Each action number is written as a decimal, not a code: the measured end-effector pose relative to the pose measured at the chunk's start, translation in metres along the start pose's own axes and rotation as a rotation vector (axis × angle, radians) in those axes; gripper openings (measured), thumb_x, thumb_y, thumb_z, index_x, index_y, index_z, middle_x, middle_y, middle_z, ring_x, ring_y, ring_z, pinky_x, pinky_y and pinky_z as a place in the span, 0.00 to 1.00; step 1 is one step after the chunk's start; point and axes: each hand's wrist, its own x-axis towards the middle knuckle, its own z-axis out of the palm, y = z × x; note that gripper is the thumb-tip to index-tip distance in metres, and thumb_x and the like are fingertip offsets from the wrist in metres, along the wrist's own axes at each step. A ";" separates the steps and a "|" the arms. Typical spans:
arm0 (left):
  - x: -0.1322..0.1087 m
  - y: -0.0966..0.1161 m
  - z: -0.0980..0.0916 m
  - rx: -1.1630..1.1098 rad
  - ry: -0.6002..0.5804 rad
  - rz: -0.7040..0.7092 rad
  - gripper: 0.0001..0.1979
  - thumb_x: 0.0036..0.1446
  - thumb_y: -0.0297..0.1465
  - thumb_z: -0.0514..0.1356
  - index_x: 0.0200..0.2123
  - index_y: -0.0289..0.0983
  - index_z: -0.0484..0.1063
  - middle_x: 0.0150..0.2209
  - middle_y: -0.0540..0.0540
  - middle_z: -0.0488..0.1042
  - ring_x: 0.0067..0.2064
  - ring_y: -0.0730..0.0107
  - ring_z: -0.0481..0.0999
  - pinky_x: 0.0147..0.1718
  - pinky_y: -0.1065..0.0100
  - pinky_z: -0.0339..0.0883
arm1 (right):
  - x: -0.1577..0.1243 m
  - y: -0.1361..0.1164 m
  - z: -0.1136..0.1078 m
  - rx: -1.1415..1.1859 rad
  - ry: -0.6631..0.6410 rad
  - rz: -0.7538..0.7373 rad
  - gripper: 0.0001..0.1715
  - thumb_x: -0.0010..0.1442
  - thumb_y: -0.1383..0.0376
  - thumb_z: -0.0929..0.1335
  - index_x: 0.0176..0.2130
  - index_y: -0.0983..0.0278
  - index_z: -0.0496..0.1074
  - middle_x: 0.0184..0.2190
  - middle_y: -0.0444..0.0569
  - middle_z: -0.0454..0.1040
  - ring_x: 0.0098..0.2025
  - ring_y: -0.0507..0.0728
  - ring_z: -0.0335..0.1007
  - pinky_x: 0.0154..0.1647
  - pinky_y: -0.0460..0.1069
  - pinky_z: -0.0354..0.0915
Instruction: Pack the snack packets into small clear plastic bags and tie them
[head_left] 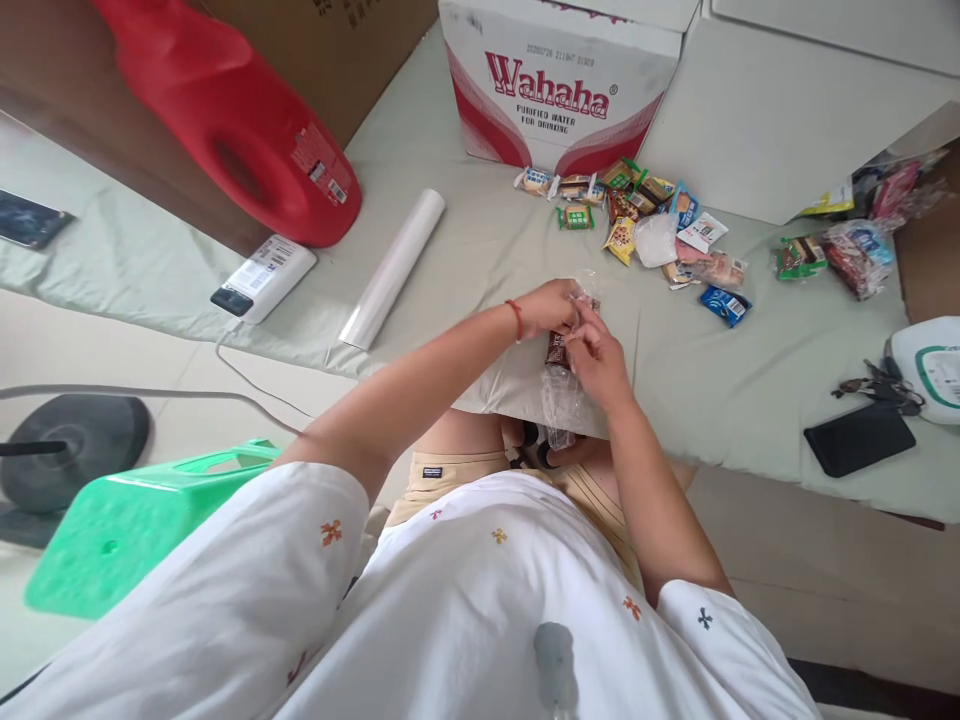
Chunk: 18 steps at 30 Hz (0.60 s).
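Observation:
Near the table's front edge, both hands work at a clear plastic bag (561, 400) with a brown snack packet (556, 348) showing in it. My left hand (553, 306), a red string round its wrist, pinches the bag's upper part. My right hand (602, 362) meets it there, thumb and index finger closed on the plastic; the exact grip is partly hidden. The lower end of the bag hangs over the edge above my lap. Behind the hands lies a pile of small wrapped snacks (621, 240), with a blue packet (725, 305) at its near right.
A Wahaha carton (559, 100) stands at the back. To the left are a film roll (394, 268), a white device (264, 278) and a red jug (240, 130). Right: more wrapped snacks (857, 258), keys (881, 387) and a black wallet-like item (859, 438). A green stool (142, 525) stands lower left.

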 end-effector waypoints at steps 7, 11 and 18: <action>-0.003 -0.004 -0.045 -0.228 0.010 -0.040 0.19 0.60 0.27 0.62 0.54 0.37 0.75 0.44 0.38 0.83 0.41 0.60 0.84 0.47 0.52 0.80 | -0.004 -0.018 0.020 -0.633 -0.100 -0.072 0.16 0.70 0.57 0.64 0.48 0.61 0.77 0.78 0.50 0.53 0.53 0.65 0.78 0.51 0.59 0.74; 0.003 -0.006 -0.063 0.108 0.408 -0.036 0.16 0.69 0.39 0.56 0.50 0.37 0.78 0.44 0.38 0.81 0.46 0.56 0.83 0.50 0.54 0.75 | -0.003 -0.030 0.022 -0.753 -0.155 -0.034 0.24 0.70 0.61 0.61 0.60 0.62 0.75 0.78 0.51 0.55 0.54 0.66 0.78 0.50 0.60 0.74; 0.036 -0.032 -0.047 0.152 0.279 -0.158 0.39 0.57 0.69 0.54 0.32 0.36 0.76 0.25 0.41 0.72 0.35 0.54 0.80 0.35 0.57 0.70 | -0.006 -0.033 0.025 -0.847 -0.181 -0.050 0.27 0.71 0.61 0.60 0.63 0.62 0.74 0.78 0.51 0.53 0.49 0.65 0.80 0.45 0.59 0.75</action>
